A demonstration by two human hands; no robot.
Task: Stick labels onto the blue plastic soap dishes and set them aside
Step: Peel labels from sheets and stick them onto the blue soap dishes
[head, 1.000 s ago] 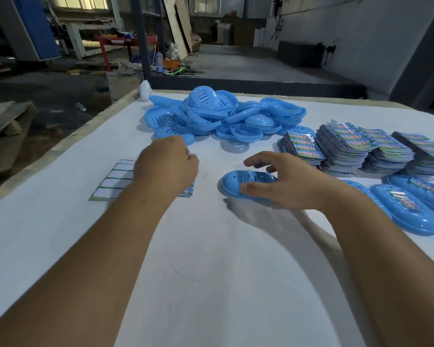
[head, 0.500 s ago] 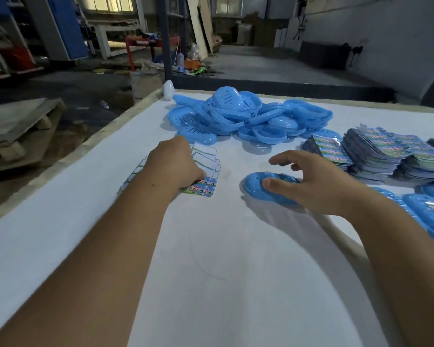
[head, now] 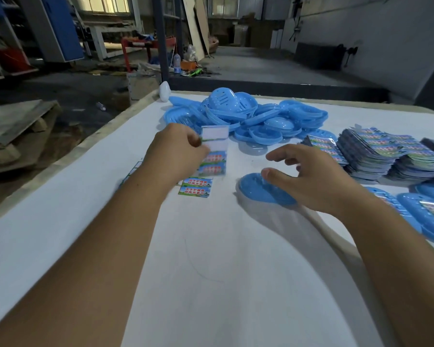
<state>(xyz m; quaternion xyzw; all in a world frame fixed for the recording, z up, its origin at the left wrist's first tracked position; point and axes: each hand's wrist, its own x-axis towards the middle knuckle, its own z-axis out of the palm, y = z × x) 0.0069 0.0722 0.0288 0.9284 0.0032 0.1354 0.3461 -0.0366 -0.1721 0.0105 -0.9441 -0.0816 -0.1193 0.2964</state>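
Label strip in left hand is motion-blurred, print unreadable; fingertips hidden behind it. Right hand covers far end of dish. Labeled dishes & card stacks cut off at right edge. Sheet mostly under left wrist.

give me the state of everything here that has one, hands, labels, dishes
left hand: lifted, pinching a label strip
label strip: held up off the table, blurred
label sheet: flat on the table
right hand: fingers spread, over the single dish; contact unclear
single dish: on the table, no label seen
dish pile: heaped, unlabelled
card stacks: stacked at the right
labelled dishes: set aside at the right
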